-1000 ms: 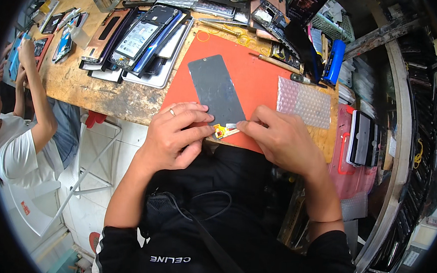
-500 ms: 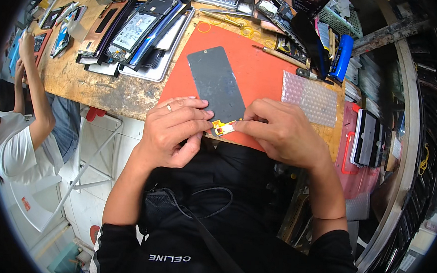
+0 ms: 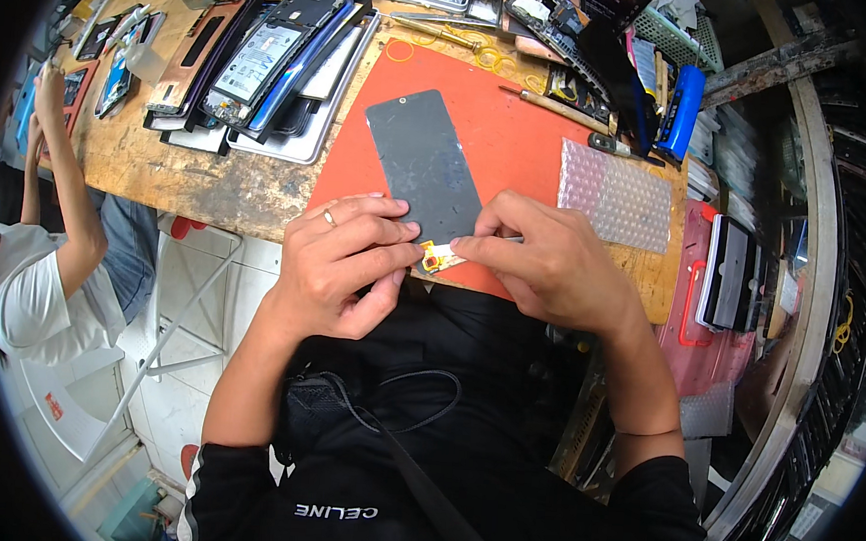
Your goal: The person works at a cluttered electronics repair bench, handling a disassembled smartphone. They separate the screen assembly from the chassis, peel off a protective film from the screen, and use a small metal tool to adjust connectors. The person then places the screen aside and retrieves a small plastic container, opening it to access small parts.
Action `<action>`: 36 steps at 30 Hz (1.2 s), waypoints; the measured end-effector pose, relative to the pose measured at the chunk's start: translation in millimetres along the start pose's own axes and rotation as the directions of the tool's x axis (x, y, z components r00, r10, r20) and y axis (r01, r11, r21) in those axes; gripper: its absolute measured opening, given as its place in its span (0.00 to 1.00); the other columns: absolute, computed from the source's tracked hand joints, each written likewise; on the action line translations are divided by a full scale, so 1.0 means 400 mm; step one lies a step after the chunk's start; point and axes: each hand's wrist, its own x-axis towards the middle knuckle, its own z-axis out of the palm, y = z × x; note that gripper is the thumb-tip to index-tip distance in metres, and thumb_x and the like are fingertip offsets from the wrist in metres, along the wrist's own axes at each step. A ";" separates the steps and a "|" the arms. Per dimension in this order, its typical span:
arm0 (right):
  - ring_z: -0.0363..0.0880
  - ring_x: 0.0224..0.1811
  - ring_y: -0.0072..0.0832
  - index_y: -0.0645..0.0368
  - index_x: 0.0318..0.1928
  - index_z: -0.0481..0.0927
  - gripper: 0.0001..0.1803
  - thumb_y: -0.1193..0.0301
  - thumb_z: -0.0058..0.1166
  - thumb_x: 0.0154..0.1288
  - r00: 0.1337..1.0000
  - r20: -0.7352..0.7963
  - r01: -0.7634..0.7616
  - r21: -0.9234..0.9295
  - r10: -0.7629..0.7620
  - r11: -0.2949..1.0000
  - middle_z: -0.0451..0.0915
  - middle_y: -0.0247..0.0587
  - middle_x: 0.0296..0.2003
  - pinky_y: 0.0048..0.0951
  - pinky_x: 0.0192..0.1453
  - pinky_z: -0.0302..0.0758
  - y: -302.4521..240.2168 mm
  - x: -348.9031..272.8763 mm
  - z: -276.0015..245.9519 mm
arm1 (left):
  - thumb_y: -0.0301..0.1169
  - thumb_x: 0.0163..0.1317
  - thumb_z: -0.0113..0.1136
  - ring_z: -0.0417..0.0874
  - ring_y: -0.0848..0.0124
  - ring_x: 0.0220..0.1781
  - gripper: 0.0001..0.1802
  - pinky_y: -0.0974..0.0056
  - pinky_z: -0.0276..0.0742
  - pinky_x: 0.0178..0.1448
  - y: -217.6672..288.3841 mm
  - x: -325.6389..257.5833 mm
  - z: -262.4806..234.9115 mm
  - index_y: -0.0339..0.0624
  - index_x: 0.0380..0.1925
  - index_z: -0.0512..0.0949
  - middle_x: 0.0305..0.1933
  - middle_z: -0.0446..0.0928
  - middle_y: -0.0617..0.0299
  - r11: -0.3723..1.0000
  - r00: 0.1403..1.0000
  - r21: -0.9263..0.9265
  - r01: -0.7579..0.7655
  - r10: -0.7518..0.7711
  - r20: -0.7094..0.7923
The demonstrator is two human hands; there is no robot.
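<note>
A dark phone screen panel (image 3: pixel 423 151) lies tilted on the orange-red mat (image 3: pixel 520 147), its lower end toward me. At that end a small yellow-and-white flex cable (image 3: pixel 432 261) shows between my fingertips. My left hand (image 3: pixel 347 250), with a ring on one finger, is closed at the panel's lower left corner; its fingertips press the edge and its thumb is tucked below. My right hand (image 3: pixel 548 258) is closed too, thumb and index finger pinching the right part of the flex cable. The fingers partly hide what lies under them.
Stacked phone parts (image 3: pixel 267 62) stand at the back left. Bubble wrap (image 3: pixel 616 194), a wooden-handled tool (image 3: pixel 557 109) and a blue cylinder (image 3: pixel 681 112) lie to the right. A pink case (image 3: pixel 695 287) sits beyond the table's right edge. Another person's arm (image 3: pixel 76 189) shows at far left.
My right fingertips have shifted slightly left along the flex cable, and more of its yellow part with a dark square shows. The panel looks nearly unmoved; the whole view shifted a little.
</note>
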 end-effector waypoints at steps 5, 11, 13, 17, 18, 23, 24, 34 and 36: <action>0.86 0.41 0.37 0.51 0.51 0.89 0.18 0.79 0.68 0.60 0.999 -0.010 -0.031 0.023 0.031 0.999 0.79 0.36 0.42 0.39 0.39 0.82 -0.003 -0.002 0.001 | 0.25 0.46 0.68 0.95 0.57 0.52 0.13 0.53 0.92 0.57 -0.002 0.000 0.003 0.43 0.35 0.92 0.40 0.91 0.60 1.000 1.000 -0.010 0.002 -0.002 -0.010; 0.86 0.40 0.36 0.50 0.51 0.90 0.18 0.80 0.67 0.61 0.998 -0.038 -0.052 0.015 0.053 0.999 0.80 0.36 0.41 0.38 0.38 0.82 -0.006 -0.004 0.007 | 0.25 0.47 0.68 0.95 0.57 0.52 0.13 0.52 0.92 0.58 0.002 0.004 0.000 0.42 0.35 0.92 0.40 0.92 0.60 1.000 1.000 -0.003 0.006 -0.006 0.002; 0.87 0.37 0.34 0.48 0.52 0.92 0.20 0.81 0.67 0.60 0.998 -0.055 -0.042 -0.013 0.041 0.999 0.82 0.35 0.41 0.34 0.38 0.83 -0.006 -0.003 0.009 | 0.26 0.47 0.69 0.95 0.57 0.52 0.13 0.52 0.92 0.58 0.004 0.005 -0.002 0.42 0.35 0.92 0.40 0.91 0.60 1.000 1.000 0.000 0.007 -0.007 0.004; 0.86 0.40 0.37 0.49 0.50 0.90 0.17 0.79 0.68 0.61 0.997 -0.063 -0.042 -0.006 0.042 0.999 0.80 0.34 0.41 0.40 0.36 0.80 -0.009 -0.003 0.012 | 0.26 0.46 0.69 0.94 0.58 0.52 0.15 0.52 0.92 0.59 0.002 0.005 -0.001 0.44 0.37 0.93 0.41 0.91 0.62 1.000 1.000 -0.001 0.001 -0.001 0.006; 0.86 0.39 0.36 0.49 0.50 0.90 0.17 0.79 0.68 0.61 0.997 -0.064 -0.046 0.002 0.046 0.999 0.80 0.34 0.41 0.40 0.36 0.80 -0.007 -0.005 0.013 | 0.26 0.46 0.70 0.94 0.58 0.52 0.16 0.51 0.92 0.59 0.002 0.003 -0.002 0.45 0.38 0.93 0.41 0.90 0.62 1.000 1.000 0.000 -0.001 0.001 0.005; 0.86 0.37 0.35 0.50 0.49 0.90 0.16 0.78 0.69 0.60 0.995 -0.060 -0.076 -0.018 0.075 0.997 0.80 0.33 0.40 0.39 0.35 0.80 -0.017 -0.005 0.008 | 0.32 0.47 0.71 0.93 0.58 0.56 0.18 0.49 0.91 0.63 0.000 -0.004 -0.010 0.52 0.41 0.94 0.45 0.90 0.64 1.000 0.998 -0.002 -0.007 0.007 0.065; 0.86 0.37 0.35 0.50 0.49 0.90 0.16 0.78 0.69 0.60 0.996 -0.055 -0.075 -0.044 0.072 0.996 0.80 0.33 0.40 0.38 0.34 0.80 -0.021 -0.006 0.007 | 0.33 0.47 0.72 0.92 0.58 0.57 0.19 0.49 0.91 0.64 0.001 -0.004 -0.013 0.53 0.42 0.95 0.46 0.90 0.64 1.000 0.997 -0.004 -0.005 0.005 0.081; 0.85 0.33 0.29 0.50 0.48 0.93 0.16 0.79 0.70 0.59 0.995 -0.089 -0.052 -0.091 0.044 0.994 0.82 0.32 0.37 0.32 0.32 0.78 -0.026 -0.007 0.000 | 0.36 0.48 0.72 0.91 0.57 0.60 0.21 0.45 0.89 0.68 0.000 -0.007 -0.017 0.53 0.45 0.95 0.46 0.90 0.63 0.999 0.993 -0.034 0.005 -0.001 0.115; 0.86 0.36 0.31 0.50 0.46 0.91 0.15 0.77 0.69 0.59 0.996 -0.070 -0.058 -0.108 0.051 0.993 0.80 0.32 0.38 0.35 0.34 0.80 -0.026 -0.006 -0.008 | 0.36 0.48 0.73 0.92 0.56 0.60 0.21 0.45 0.88 0.69 -0.003 -0.007 -0.019 0.51 0.45 0.95 0.46 0.91 0.63 0.999 0.993 -0.052 0.007 -0.001 0.115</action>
